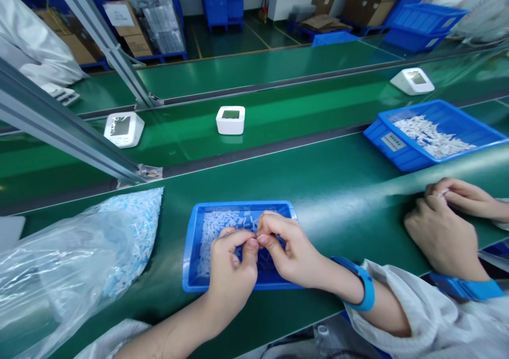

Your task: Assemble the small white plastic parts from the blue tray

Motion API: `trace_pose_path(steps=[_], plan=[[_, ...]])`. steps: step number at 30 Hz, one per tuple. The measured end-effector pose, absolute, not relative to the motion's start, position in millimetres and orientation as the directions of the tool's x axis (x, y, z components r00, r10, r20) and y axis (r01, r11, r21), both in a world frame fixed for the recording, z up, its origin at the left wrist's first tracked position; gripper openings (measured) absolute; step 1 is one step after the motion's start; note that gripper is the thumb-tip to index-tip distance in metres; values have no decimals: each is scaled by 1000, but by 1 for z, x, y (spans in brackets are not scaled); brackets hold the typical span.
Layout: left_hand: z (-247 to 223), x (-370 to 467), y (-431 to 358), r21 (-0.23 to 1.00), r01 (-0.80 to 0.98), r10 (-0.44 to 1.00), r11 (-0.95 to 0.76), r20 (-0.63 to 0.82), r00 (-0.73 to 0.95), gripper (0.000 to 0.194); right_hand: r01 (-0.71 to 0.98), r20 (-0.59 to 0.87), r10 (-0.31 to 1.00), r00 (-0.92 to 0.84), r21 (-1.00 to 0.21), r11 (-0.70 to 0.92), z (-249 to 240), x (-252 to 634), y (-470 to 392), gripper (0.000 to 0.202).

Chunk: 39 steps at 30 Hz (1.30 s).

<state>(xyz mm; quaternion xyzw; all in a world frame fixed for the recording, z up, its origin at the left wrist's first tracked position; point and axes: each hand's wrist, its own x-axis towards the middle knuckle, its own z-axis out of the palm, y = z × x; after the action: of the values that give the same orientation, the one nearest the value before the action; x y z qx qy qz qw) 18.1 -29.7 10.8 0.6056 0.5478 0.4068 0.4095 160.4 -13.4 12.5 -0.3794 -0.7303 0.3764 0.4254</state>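
My left hand [234,269] and my right hand [292,250] meet above a blue tray [190,253], thumbs and index fingers pinched close together. What lies between the fingertips is too small to make out. Small white pieces [217,222] are spread inside the tray, partly hidden by my hands. A blue band [368,290] circles my right wrist. To the left lies a clear plastic bag [79,258] filled with small white and light-blue pieces.
Another person's hands [445,231] work at the right edge. A larger blue bin [401,157] of white pieces stands beyond them. White devices [230,121] sit on the green conveyor [286,112]. A metal post [71,120] slants across the left; a white sleeve [40,35] shows behind.
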Motion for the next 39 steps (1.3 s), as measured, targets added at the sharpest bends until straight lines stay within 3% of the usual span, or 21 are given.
trace_pose_path(steps=[6,11,21,25,29,32,35,39], plan=[[14,16,-27,996,86,994,-2,-7,107,33,-20,239,927,-287,-970,244,8,161,-12,18],[11,17,-23,992,-125,997,35,-26,69,32,-64,275,934,-229,-961,268,4,159,-10,10],[12,19,-22,995,101,999,-2,-4,54,33,-7,199,915,-350,-978,210,7,162,-10,27],[9,19,-19,993,112,998,24,-31,62,32,-112,119,930,-348,-990,85,4,160,-4,35],[7,19,-15,995,-19,990,97,-94,106,34,-285,81,938,-336,-958,-20,4,155,-2,37],[9,19,-13,957,-147,966,250,-236,108,28,-231,149,980,-129,-966,117,5,160,3,33],[10,18,-11,913,-214,938,346,-333,95,35,62,289,917,274,-957,283,3,185,19,26],[5,15,-10,870,-257,907,421,-399,134,35,171,275,820,503,-961,217,-5,240,52,21]])
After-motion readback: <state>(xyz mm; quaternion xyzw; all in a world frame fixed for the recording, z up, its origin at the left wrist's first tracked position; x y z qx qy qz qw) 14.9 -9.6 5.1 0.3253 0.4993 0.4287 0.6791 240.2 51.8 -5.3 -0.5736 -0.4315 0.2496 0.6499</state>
